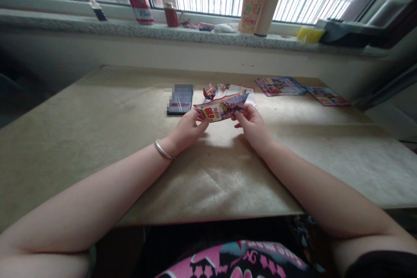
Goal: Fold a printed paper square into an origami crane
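Note:
A colourful printed leaflet (223, 107) with large yellow and red figures is held up off the table between my two hands. My left hand (190, 128) pinches its left end, thumb in front. On the right end, my right hand (252, 122) grips it between thumb and fingers. Behind the leaflet lie a small folded piece of printed paper (210, 91) and a flat printed sheet (233, 90), both partly covered by it. A dark phone (180, 99) rests just left of these, close to my left hand.
Toward the back right of the table (146, 182) lie a stack of leaflets (280, 86) and a smaller pile (327, 95). On the windowsill stand a red can (140, 6), a red lighter-like object (171, 15), a patterned paper cup (250, 11) and a yellow item (310, 34).

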